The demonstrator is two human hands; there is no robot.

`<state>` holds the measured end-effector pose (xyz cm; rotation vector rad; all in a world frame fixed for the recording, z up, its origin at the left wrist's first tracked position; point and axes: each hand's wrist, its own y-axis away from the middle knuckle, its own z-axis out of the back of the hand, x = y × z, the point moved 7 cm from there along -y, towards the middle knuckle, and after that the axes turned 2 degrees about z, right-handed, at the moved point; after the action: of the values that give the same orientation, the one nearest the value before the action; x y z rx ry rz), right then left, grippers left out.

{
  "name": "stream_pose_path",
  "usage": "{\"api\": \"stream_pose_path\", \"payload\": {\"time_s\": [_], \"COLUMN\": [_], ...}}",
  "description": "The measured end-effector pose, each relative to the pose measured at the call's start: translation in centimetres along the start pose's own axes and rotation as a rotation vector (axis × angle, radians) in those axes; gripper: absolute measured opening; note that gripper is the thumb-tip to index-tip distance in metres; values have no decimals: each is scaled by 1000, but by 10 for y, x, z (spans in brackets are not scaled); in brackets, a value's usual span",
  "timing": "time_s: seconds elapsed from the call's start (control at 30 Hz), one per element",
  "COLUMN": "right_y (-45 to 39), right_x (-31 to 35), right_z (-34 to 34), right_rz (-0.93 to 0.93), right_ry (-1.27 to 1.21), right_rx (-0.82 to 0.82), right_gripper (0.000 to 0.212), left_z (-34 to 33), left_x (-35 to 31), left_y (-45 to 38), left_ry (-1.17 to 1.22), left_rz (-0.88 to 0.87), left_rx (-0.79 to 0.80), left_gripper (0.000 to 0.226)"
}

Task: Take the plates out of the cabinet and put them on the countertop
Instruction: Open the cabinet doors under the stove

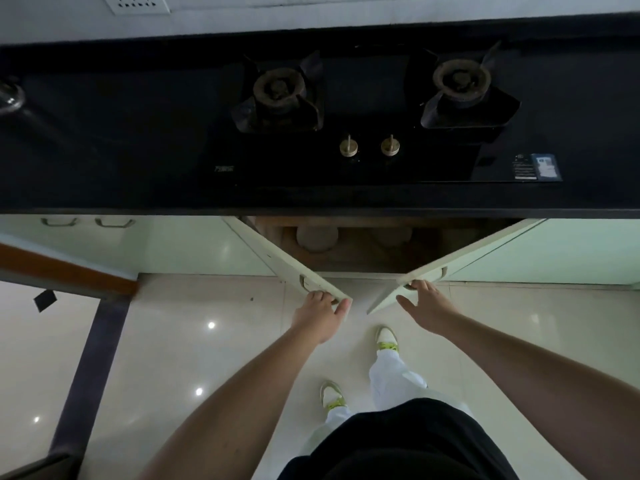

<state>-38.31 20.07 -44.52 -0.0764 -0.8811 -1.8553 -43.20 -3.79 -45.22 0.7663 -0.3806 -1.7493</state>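
The cabinet (363, 258) under the black countertop (104, 150) stands partly open, its two pale green doors swung outward. My left hand (320, 313) grips the handle of the left door (287, 261). My right hand (426, 304) has its fingers hooked on the handle of the right door (460, 261), thumb spread. Inside the dim cabinet a round stack that looks like plates (317, 237) sits at the left, and a fainter round shape (393, 237) lies to its right.
A two-burner gas hob (363, 109) with two knobs is set into the countertop above the cabinet. A metal object (8, 95) sits at the counter's far left. Closed doors with handles (86, 222) are to the left. My feet (386, 339) stand on glossy floor tiles.
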Motion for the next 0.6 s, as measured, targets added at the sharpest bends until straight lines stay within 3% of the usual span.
{"api": "stream_pose_path", "payload": {"time_s": [0.2,0.3,0.4,0.5,0.6], "right_y": [52,72,85,93,98], "right_x": [-31,-52,-63,-66,-65], "right_z": [-14,-19,-20,-17,-20], "right_rz": [-160,-274,-265,-220,-272], "right_ry": [9,-91,-118,-53,-71], "right_rx": [0,31,40,38,80], "right_gripper": [66,70,60,55,58], "left_z": [-9,-9,-17,-9,0], "left_x": [33,50,59,61,46], "left_y": [33,44,53,67,65], "left_ry": [-4,153,306,442,228], "left_rz": [107,192,241,304,171], "left_rx": [13,-86,-114,-339,-385], "left_gripper": [66,70,68,91,97]}}
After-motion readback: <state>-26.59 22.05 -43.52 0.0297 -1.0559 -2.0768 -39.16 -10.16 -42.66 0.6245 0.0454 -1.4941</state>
